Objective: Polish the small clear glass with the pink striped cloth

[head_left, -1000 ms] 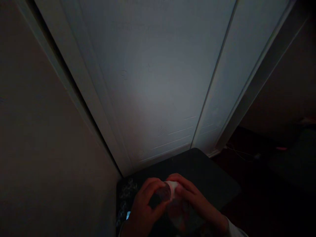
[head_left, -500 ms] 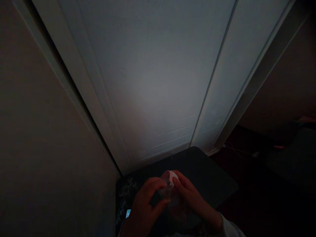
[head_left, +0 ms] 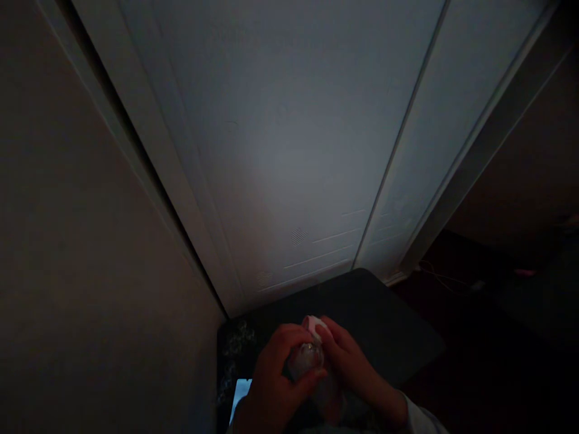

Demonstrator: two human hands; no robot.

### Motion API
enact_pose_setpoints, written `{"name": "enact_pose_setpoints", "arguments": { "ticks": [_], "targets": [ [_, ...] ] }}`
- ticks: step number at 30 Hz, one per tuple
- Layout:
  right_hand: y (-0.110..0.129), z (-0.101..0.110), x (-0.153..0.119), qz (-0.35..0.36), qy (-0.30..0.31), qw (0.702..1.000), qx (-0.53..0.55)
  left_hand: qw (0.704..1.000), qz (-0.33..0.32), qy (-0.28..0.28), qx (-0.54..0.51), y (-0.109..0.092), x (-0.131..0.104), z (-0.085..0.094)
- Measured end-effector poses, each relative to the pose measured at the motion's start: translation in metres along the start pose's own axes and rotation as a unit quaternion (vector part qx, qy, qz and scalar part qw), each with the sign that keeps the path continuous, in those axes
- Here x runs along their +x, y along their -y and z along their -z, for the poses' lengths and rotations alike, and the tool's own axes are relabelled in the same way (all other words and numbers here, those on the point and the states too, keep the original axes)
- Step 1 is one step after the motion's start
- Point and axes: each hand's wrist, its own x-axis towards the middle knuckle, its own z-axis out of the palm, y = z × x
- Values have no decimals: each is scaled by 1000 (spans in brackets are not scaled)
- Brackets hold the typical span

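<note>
Low at the near edge of the dark worktop [head_left: 389,337], a small pale object [head_left: 312,346] sits pinched between both hands, raised a little off the surface. It looks like a clear, rounded little container with a whitish or pink cap end peeking out at the top, though the gloom makes any surer name a guess. The left hand [head_left: 275,386] wraps round its near side, fingers [head_left: 289,334] curled over the top and thumb pressed underneath, so it is clenched on the object. The right hand [head_left: 357,374] meets it from the other side, fingertips closed on the pale end.

To handle this well, I would judge that the left hand should keep the body steady while the right works only the end piece, with both held over the worktop so anything that slips lands there.

Just left of the left hand glows a small lit screen [head_left: 242,392], probably a phone, half cut off by the frame's lower edge. Behind the worktop rise pale sliding doors [head_left: 294,150], with a plain wall [head_left: 90,271] to the left. A thin cable [head_left: 446,280] trails over the dark floor on the right. Both wrists run out of frame, and the object's underside is hidden by the palms.
</note>
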Motion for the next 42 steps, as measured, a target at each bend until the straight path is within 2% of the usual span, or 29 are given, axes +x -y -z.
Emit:
{"name": "enact_pose_setpoints", "arguments": {
  "ticks": [5,12,16,19,21,23,26,30,34,38,40,42],
  "targets": [
    [1,-6,3,-47,-17,995,88,999,36,10,2,5,1,-3],
    [13,-10,3,-68,-5,990,126,1000,5,-18,20,8,11,-7],
    [11,-11,3,-73,4,987,140,997,65,-35,-26,10,12,-9],
    [8,-7,4,-77,8,986,151,978,153,-70,-124,13,11,-10],
    [9,-2,5,-68,-10,988,141,959,196,-79,-191,14,11,-9],
    [11,5,6,-51,-52,991,116,950,209,-67,-220,13,12,-7],
    [18,12,8,-30,-105,991,78,961,205,-25,-185,12,13,-7],
    [23,8,5,-5,-41,998,55,983,166,33,-67,14,13,-11],
    [20,1,1,-21,16,999,41,988,142,38,41,15,13,-13],
    [16,3,2,-35,50,993,97,987,132,52,78,12,15,-12],
    [15,6,3,-42,47,992,109,989,129,40,66,13,14,-13],
    [15,8,4,-36,14,995,89,990,133,21,30,16,12,-15]
  ]
}}
